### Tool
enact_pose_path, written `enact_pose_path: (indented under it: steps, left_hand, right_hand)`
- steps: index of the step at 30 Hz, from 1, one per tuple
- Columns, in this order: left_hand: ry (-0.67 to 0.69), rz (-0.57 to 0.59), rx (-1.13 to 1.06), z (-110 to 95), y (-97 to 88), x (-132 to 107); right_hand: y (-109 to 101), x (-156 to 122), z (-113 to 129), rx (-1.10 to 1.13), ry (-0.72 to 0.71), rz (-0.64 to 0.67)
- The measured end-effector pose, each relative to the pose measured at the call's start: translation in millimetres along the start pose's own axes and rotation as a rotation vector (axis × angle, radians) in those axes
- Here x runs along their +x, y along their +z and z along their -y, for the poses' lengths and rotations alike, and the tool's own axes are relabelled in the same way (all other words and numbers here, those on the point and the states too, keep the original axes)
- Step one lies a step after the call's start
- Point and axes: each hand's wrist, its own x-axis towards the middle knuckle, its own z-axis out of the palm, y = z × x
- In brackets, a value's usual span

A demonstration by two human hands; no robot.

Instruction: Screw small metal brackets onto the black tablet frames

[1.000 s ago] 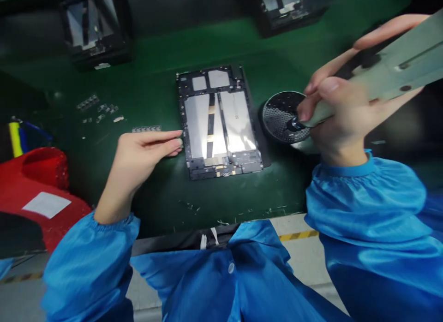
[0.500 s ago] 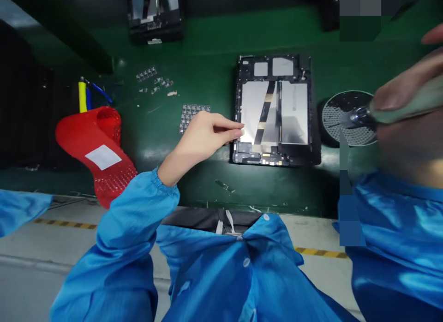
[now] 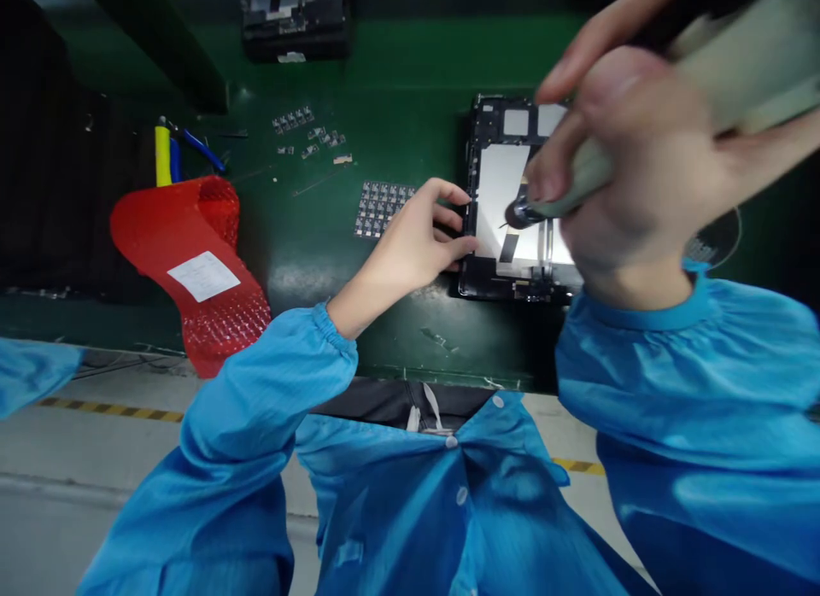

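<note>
An opened tablet chassis [image 3: 498,165] with silver panels lies on the green table [image 3: 384,84]. My left hand [image 3: 416,242] rests against its left edge, thumb and fingers curled onto the frame. My right hand [image 3: 631,143] is wrapped round a pale grey electric screwdriver [image 3: 717,75], close to the camera. The screwdriver's dark tip [image 3: 518,213] hangs over the chassis middle. My right hand hides the right half of the chassis.
A round black screw dish [image 3: 721,237] peeks out right of my right wrist. A strip of small parts [image 3: 381,207] lies left of the chassis, with loose pieces [image 3: 307,135] behind. A red mesh bag [image 3: 192,267] and yellow-blue tool [image 3: 167,156] sit left. Another chassis [image 3: 295,20] lies at the back.
My right hand carried the screwdriver from the screw dish leftward over the chassis. My left hand shifted from beside the chassis onto its left edge. The view also panned left.
</note>
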Motion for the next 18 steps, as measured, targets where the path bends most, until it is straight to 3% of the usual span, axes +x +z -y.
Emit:
enact_pose_path:
  steps: [2, 3, 8, 18]
  left_hand:
    - [0.029, -0.022, -0.018, 0.7, 3.3, -1.5]
    - [0.049, -0.032, -0.015, 0.9, 4.5, -2.4]
    - [0.075, -0.021, -0.041, 1.6, 6.7, -4.9]
    - [0.122, -0.023, -0.035, 11.0, 7.6, -4.2]
  right_hand:
    - [5.2, -1.9, -21.3, 0.056, -0.175, 0.082]
    - [6.5, -2.9, -29.3, 0.056, -0.187, 0.099]
    - [6.6, -7.3, -41.7, -0.025, -0.151, 0.019]
    - [-1.2, -12.0, -48.8, -0.137, -0.155, 0.077]
